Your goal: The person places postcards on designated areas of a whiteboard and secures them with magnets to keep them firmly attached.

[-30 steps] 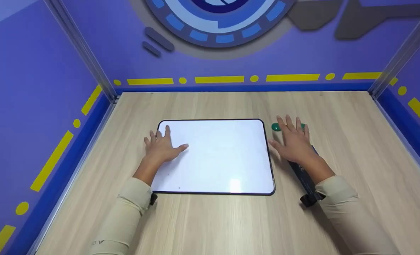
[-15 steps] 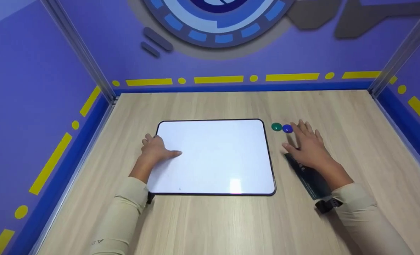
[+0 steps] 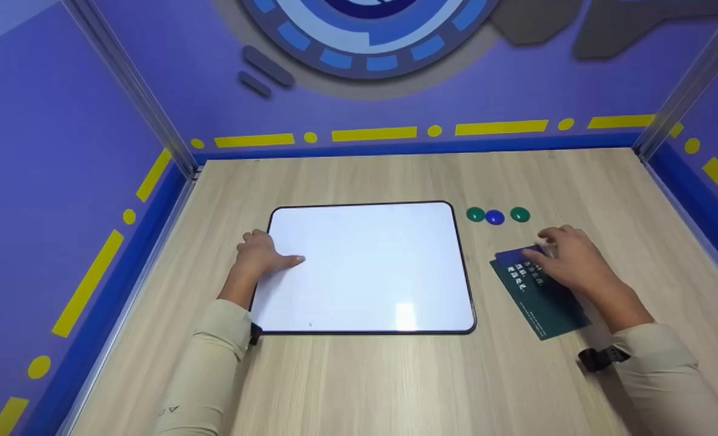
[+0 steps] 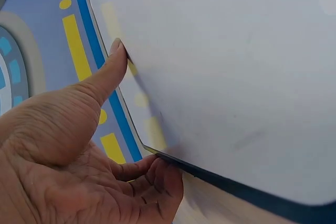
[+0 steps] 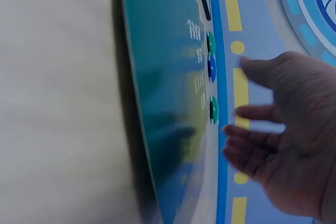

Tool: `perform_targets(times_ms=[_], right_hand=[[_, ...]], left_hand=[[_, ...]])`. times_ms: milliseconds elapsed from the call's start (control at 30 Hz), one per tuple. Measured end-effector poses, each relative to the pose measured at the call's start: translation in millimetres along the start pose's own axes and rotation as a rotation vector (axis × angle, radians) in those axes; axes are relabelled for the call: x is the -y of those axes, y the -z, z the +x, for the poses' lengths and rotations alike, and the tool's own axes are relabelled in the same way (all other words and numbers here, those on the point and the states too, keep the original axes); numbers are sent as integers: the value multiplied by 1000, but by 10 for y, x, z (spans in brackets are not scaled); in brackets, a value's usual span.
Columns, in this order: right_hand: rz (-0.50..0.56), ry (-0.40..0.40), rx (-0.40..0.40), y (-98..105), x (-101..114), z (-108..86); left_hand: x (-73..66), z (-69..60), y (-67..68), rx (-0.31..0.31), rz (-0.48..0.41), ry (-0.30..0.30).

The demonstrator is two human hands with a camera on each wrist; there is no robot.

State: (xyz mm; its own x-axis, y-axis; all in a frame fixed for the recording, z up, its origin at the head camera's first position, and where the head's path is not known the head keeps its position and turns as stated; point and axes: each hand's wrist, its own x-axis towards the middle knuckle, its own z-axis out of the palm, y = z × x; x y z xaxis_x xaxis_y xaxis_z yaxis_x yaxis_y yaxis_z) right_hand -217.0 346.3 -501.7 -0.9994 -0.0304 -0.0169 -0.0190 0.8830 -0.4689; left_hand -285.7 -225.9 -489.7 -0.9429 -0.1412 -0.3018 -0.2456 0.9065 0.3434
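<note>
A dark green card (image 3: 555,312) with white print is lying beneath the right hand (image 3: 571,257), whose thumb and loosely bent fingers are hovering apart. Beyond and left of those fingertips, a green disc (image 3: 475,214), a blue disc (image 3: 495,217) and a second green disc (image 3: 520,214) are sitting. The left hand (image 3: 255,253) is gripping a whiteboard (image 3: 368,272), thumb extending over its face, fingers curling at its rim.

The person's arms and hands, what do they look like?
The left hand and right hand are bare. The beige left sleeve has small dark marks; the right sleeve is beige too. A small black device sits at each wrist.
</note>
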Motion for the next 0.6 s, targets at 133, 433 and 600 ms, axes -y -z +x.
perform_targets(times_ms=[133,433,600], right_hand=[[-2,-45,49,18,-37,-52],[-41,-238,281,129,-8,-144],[-18,-258,328,133,-31,-68]], left_hand=[[31,5,3,6,-2,7],[74,5,30,50,-3,15],[60,20,70,75,-1,9]])
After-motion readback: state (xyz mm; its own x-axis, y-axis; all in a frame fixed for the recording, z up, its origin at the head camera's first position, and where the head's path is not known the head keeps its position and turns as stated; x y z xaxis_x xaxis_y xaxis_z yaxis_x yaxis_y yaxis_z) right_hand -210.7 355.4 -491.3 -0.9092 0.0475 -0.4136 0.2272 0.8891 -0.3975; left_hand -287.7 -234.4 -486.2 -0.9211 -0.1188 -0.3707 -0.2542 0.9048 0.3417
